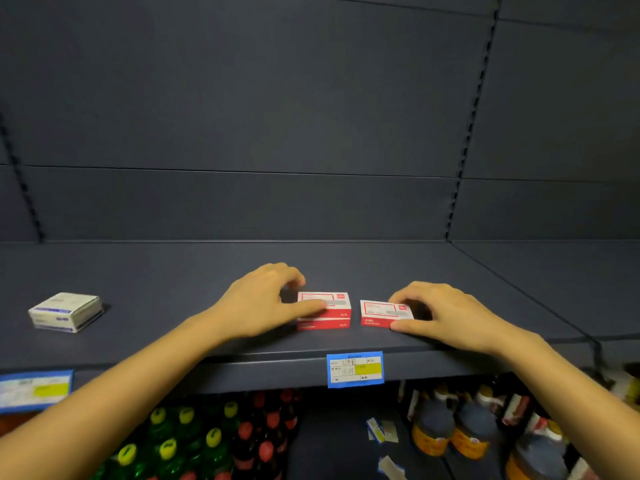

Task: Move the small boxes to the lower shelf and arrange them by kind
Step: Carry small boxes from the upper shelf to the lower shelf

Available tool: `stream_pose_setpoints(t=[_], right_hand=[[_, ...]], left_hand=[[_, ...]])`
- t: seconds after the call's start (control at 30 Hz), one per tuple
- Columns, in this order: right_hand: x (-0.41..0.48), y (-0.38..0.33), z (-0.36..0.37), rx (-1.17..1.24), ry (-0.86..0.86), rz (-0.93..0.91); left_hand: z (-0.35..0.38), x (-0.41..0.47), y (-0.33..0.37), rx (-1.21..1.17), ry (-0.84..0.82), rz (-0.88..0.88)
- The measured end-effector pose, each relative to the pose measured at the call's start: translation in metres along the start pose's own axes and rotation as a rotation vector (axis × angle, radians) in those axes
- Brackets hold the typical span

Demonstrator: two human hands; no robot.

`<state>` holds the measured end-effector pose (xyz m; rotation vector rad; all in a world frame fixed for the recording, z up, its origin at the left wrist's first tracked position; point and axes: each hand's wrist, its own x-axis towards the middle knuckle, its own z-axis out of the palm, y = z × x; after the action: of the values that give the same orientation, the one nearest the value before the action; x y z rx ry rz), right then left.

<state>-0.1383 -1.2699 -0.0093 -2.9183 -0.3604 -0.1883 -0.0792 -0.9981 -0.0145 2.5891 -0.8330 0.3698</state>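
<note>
My left hand (pixel 263 303) grips the 2-box red stack (pixel 323 311) just behind the tag (pixel 355 369), my right hand (pixel 446 317) the lone red box (pixel 384 313) behind the tag's right end, so I'd slide them flush, keeping the stack square.

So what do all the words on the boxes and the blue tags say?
Nothing reads clearly.
Too blurred: stacked red boxes.
Too blurred: single red box.
Too blurred: white box.
Too faint: handwriting on middle price tag.
Too blurred: left price tag.
Too small: bottle labels.

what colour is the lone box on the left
The box is white with blue stripes; head view.
</note>
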Motion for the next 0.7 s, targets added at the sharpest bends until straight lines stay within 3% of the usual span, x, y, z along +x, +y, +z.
stream_pose_setpoints(t=[0.33,0.7], right_hand=[[0.03,-0.057,-0.011,-0.021,0.216,-0.354],[0.073,-0.19,0.022,0.071,0.196,-0.659]], left_hand=[[-0.039,-0.063,-0.023,0.263,0.255,-0.182],[-0.101,-0.187,-0.066,0.464,0.342,-0.506]])
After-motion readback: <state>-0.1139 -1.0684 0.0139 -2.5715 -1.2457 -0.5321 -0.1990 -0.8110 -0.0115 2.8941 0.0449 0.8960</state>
